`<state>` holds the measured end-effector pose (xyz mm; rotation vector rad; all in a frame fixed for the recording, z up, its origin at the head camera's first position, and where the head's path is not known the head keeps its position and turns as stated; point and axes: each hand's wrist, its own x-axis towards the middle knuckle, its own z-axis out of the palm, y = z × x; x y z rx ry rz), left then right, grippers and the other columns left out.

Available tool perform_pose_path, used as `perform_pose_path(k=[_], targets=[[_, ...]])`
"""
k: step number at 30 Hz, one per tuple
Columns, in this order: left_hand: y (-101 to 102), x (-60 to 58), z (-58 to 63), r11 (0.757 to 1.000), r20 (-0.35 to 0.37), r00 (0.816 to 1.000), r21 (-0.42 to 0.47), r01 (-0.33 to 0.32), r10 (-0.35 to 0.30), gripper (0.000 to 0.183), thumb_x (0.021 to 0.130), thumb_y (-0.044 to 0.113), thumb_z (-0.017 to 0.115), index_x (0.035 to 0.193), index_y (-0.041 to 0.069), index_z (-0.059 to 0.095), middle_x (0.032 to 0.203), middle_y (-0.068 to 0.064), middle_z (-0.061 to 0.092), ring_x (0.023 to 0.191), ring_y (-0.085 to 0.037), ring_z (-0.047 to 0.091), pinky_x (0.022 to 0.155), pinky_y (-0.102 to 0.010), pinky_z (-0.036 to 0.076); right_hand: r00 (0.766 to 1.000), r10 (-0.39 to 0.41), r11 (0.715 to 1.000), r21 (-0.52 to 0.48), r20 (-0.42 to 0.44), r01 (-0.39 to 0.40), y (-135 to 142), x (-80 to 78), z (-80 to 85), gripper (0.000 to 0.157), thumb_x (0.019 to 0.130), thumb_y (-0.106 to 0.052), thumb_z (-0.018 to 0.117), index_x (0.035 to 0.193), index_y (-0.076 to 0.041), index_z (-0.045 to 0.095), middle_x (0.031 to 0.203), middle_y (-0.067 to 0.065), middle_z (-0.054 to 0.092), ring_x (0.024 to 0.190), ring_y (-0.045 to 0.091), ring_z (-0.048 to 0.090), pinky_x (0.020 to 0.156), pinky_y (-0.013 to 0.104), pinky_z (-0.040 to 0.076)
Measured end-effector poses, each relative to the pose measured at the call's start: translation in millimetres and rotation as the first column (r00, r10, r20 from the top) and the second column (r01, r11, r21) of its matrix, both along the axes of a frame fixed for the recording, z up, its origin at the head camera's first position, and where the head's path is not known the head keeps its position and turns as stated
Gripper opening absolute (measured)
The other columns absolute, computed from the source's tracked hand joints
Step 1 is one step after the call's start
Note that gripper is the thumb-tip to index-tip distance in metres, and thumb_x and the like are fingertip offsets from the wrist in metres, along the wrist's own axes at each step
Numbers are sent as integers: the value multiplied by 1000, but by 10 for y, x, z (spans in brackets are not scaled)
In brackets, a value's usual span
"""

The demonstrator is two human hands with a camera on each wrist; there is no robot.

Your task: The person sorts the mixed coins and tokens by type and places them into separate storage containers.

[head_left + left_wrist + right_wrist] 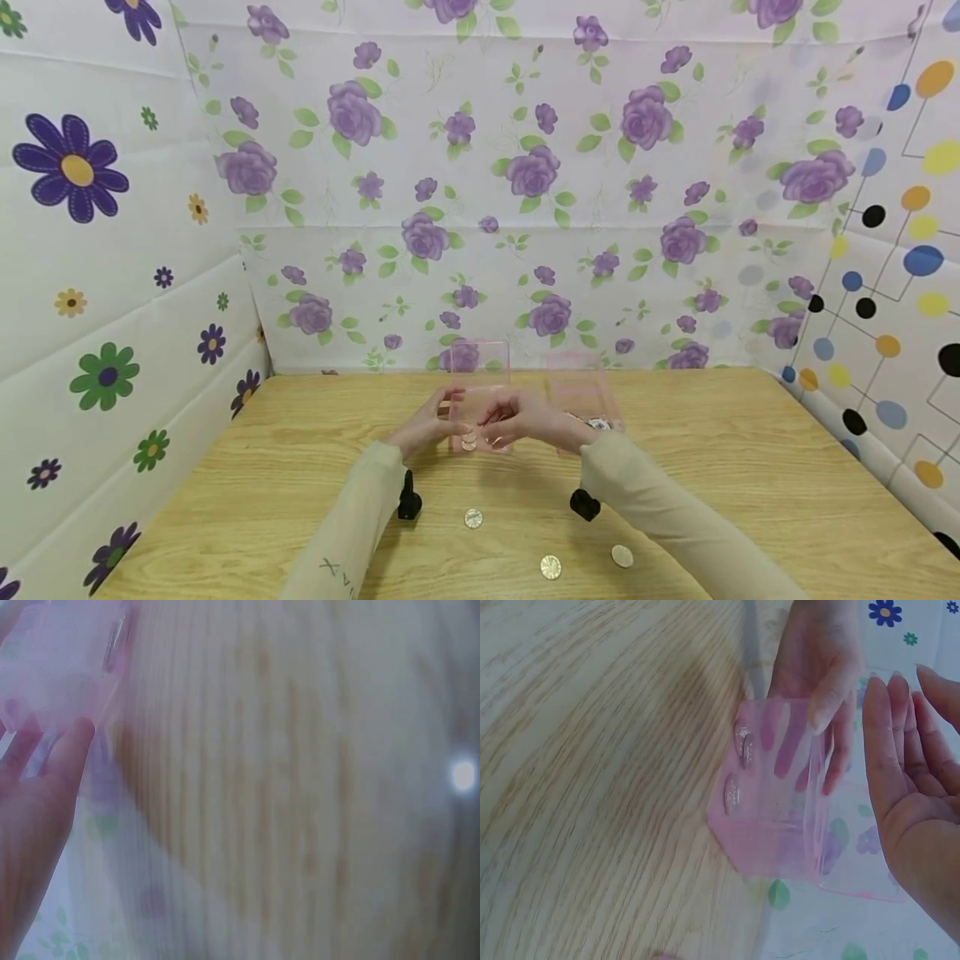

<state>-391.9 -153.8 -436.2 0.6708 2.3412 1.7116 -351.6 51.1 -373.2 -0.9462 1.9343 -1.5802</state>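
A clear pink plastic box (pixel 772 851) stands with its lid (pixel 481 354) raised at the back. Several coins lie inside, among them a silvery coin (pixel 733 795) on its floor. My left hand (pixel 429 427) holds the box at its left side, with the thumb (pixel 831 701) at the rim and the other fingers showing through the wall. Over the right part of the box is my right hand (pixel 525 419). Its fingers (pixel 885 742) are gently bent, the thumb stands apart from them, and nothing shows between. In the left wrist view the box (pixel 56 667) is at the upper left.
A second pink box (pixel 577 385) stands to the right, with small black-and-white pieces (pixel 598 423) in it, partly behind my right wrist. Nearer me on the wooden table (pixel 697 467) lie a coin (pixel 472 518), another coin (pixel 551 567) and a third coin (pixel 622 556). Patterned cloth surrounds the table.
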Motion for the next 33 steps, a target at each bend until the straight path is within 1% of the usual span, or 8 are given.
perform_pose_path(k=[4, 10, 12, 14, 17, 21, 27, 33], targets=[[0, 5, 13, 1000, 5, 1000, -4, -8, 8, 68, 59, 23, 59, 114, 17, 19, 111, -4, 20, 97, -27, 23, 69, -37, 29, 999, 34, 999, 15, -6, -33, -17, 29, 1, 25, 67, -9, 52, 88, 5, 46, 79, 19, 49, 71, 34, 44, 57, 37, 37], [0, 14, 18, 1000, 29, 1000, 3, -10, 10, 67, 58, 23, 60, 112, 19, 21, 111, 0, 22, 97, -25, 23, 69, -36, 28, 996, 79, 996, 37, -45, -78, -24, 91, 35, 22, 68, -7, 51, 87, 3, 47, 80, 19, 48, 70, 30, 46, 57, 36, 38], [0, 9, 15, 1000, 33, 999, -2, -11, 11, 67, 58, 24, 60, 112, 20, 21, 111, 0, 22, 97, -24, 23, 70, -36, 29, 994, 98, 994, 53, -56, -95, -35, 98, 21, 21, 68, -7, 50, 87, 2, 48, 80, 19, 48, 70, 31, 45, 56, 35, 38], [-2, 1, 7, 1000, 31, 999, -8, -10, 10, 66, 58, 24, 60, 112, 20, 21, 111, 0, 22, 97, -23, 23, 70, -36, 29, 990, 119, 991, 74, -77, -114, -50, 78, -28, 21, 68, -6, 50, 87, 2, 48, 79, 18, 49, 69, 30, 46, 55, 34, 38], [-4, -3, 3, 1000, 28, 1000, -8, -7, 8, 66, 59, 23, 59, 112, 20, 21, 111, 0, 22, 97, -23, 24, 70, -36, 29, 982, 150, 982, 134, -116, -134, -80, 67, -91, 21, 66, -8, 52, 86, -1, 50, 77, 15, 50, 67, 26, 47, 54, 33, 39], [-2, 16, 17, 1000, 14, 1000, 2, -3, 3, 66, 59, 21, 59, 113, 19, 21, 111, -2, 21, 97, -25, 23, 69, -36, 29, 967, 185, 970, 188, -175, -151, -114, 80, -125, 19, 64, -10, 54, 83, -6, 51, 75, 12, 51, 65, 21, 48, 51, 32, 40], [5, 40, 37, 1000, 4, 1000, 14, 20, -20, 67, 61, 19, 58, 114, 15, 17, 112, -6, 18, 97, -30, 21, 69, -38, 29, 939, 241, 958, 213, -247, -190, -153, 93, -172, 20, 64, -4, 54, 83, -1, 51, 74, 12, 51, 66, 20, 48, 51, 27, 40], [11, 52, 47, 999, 12, 1000, 29, 19, -19, 63, 62, 15, 57, 113, 19, 19, 112, -7, 18, 97, -30, 21, 69, -37, 29, 897, 295, 934, 295, -328, -199, -169, 147, -232, 21, 62, -5, 56, 82, -2, 51, 72, 9, 51, 64, 13, 49, 53, 21, 39]])
